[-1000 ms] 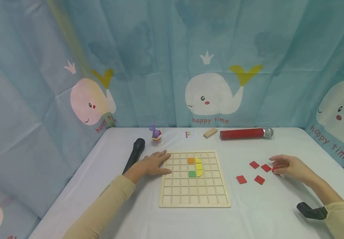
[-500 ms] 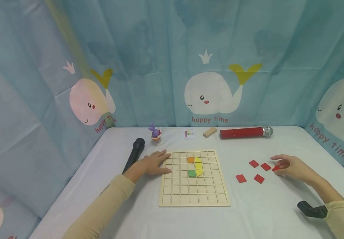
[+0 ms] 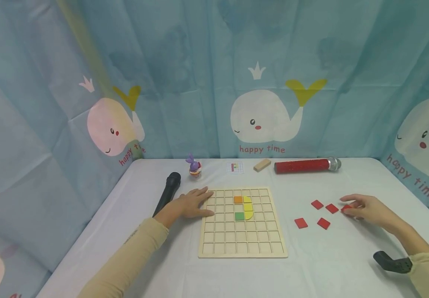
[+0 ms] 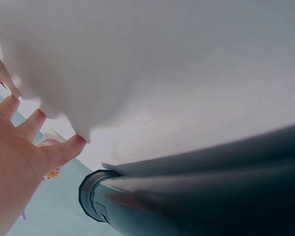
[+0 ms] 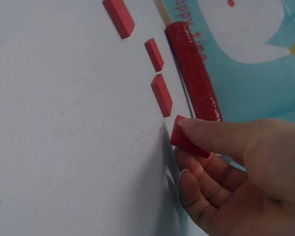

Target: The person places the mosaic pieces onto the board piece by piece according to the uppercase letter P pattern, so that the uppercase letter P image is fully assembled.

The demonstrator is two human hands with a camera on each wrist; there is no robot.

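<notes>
My right hand [image 3: 372, 212] pinches a red square tile [image 5: 186, 140] between thumb and fingers, close over the white tabletop. Several more red tiles [image 3: 324, 223] lie loose to the left of this hand. At the left edge of a wooden grid board [image 3: 230, 237], my left hand [image 3: 191, 204] rests with spread fingers, thumb and fingertips overlapping the rim. Set in the board's cells are an orange tile [image 3: 238, 200], a green tile [image 3: 239, 216] and a yellow column [image 3: 248, 207] with rounded ends. The left wrist view shows mostly tablecloth beside the left hand [image 4: 19, 142].
Along the back stand a purple-eared figurine [image 3: 194, 167], a small printed grid card [image 3: 235, 167], a wooden block [image 3: 262, 165] and a red microphone [image 3: 301, 166]. A black microphone [image 3: 167, 192] lies beside the left forearm. Near the right sleeve is a black curved object [image 3: 391, 264].
My right hand has shifted slightly to the right, and the red tile in its fingers has moved along with it. The left hand and the board stay in place.
</notes>
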